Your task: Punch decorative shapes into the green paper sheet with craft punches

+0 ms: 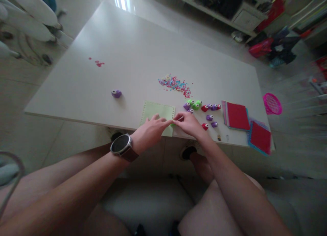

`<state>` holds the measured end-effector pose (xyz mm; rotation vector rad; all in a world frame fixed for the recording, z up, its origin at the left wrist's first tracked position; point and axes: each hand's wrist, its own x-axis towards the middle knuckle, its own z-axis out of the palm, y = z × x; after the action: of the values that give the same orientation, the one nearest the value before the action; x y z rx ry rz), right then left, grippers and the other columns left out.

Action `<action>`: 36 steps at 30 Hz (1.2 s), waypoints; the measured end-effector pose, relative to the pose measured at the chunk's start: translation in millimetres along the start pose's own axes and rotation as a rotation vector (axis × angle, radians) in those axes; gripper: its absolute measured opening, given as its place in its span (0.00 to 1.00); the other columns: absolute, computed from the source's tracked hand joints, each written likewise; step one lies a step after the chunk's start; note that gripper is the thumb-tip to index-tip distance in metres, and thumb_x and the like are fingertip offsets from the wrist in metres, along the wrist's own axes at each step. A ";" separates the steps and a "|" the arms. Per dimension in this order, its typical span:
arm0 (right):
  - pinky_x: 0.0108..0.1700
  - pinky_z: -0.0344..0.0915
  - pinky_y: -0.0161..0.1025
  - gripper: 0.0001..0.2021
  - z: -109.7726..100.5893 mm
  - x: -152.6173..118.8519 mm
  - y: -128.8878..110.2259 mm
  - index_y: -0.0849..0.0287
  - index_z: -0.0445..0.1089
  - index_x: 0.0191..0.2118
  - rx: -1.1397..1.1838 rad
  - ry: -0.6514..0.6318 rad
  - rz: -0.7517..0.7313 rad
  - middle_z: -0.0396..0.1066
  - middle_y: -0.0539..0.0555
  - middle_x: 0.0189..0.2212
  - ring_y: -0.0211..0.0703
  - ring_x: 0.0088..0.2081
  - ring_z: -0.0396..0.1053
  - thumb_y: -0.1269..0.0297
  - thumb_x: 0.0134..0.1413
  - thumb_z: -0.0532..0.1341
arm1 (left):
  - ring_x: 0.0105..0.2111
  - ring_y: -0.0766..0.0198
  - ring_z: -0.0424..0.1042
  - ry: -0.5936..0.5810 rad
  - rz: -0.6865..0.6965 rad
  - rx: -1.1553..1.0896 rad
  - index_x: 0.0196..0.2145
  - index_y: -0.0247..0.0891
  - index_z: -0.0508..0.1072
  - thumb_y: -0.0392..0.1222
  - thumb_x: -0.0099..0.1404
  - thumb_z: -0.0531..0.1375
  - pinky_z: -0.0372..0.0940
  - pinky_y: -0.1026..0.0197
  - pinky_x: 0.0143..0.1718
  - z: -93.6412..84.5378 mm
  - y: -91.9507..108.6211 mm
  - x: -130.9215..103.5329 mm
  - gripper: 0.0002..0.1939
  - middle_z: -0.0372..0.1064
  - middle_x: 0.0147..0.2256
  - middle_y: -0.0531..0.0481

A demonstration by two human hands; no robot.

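A pale green sheet of paper [158, 108] with small punched holes along its edges lies at the table's near edge. My left hand [153, 128] rests on it with fingers stretched out, the index finger reaching the sheet's right edge. There my right hand [187, 123] is closed in a pinch on a small green paper punch [173, 124], mostly hidden by the fingers. Just beyond my right hand stand several purple, green and red punches with eye-like tops, such as a green punch [196, 106] and a red punch [204, 127].
A heap of coloured paper bits [176, 84] lies beyond the sheet. One purple punch [116, 93] stands to the left, red bits [99, 63] farther off. Stacked red sheets [238, 116] and a second stack [260, 138] sit at the right; a pink basket [272, 104] is past the table.
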<state>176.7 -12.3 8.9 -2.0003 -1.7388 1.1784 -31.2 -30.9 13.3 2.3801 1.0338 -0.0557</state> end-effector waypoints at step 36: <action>0.53 0.64 0.49 0.11 -20.7 -9.8 5.0 0.59 0.81 0.43 -0.538 0.067 -0.174 0.79 0.60 0.39 0.54 0.47 0.71 0.72 0.56 0.65 | 0.59 0.47 0.65 0.028 -0.049 0.030 0.51 0.37 0.67 0.26 0.67 0.51 0.69 0.44 0.60 4.4 2.3 8.2 0.17 0.73 0.47 0.41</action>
<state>194.9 -16.0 23.0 -2.0613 -2.3206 0.6215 -23.1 -28.9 8.6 2.3890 1.1115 -0.0557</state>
